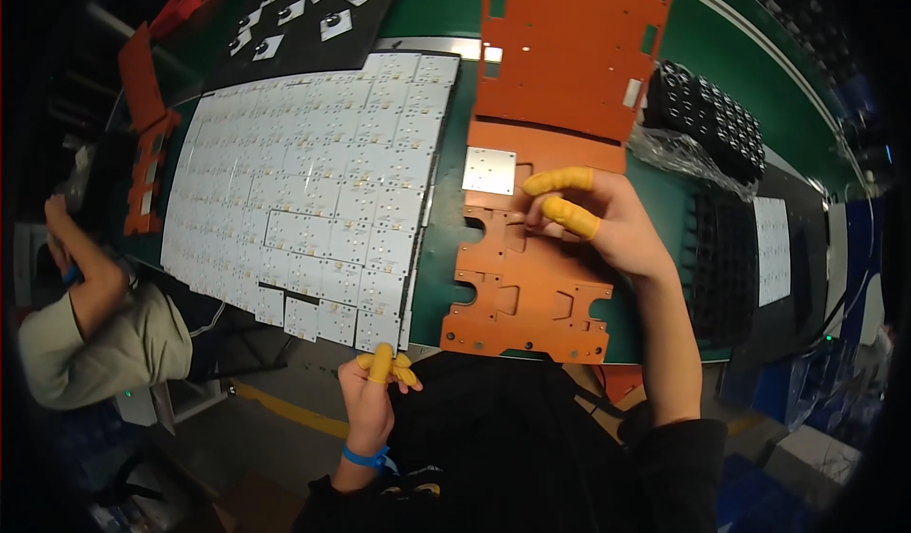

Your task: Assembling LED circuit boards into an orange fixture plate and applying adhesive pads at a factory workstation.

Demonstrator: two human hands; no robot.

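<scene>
Right hand on the orange fixture plate, left hand at the lower edge of the white panel.

The right hand (607,220), at centre right, rests fingertips on the orange fixture plate (527,291), just below a small white board (489,170) seated on it; its yellow-capped fingers (569,215) are loosely curled and grip nothing. The left hand (380,386), at lower centre, pinches the bottom corner of the large white panel of boards (304,191), fingers narrow, wrist bent upward. Black trays (721,258) lie at the right.
</scene>
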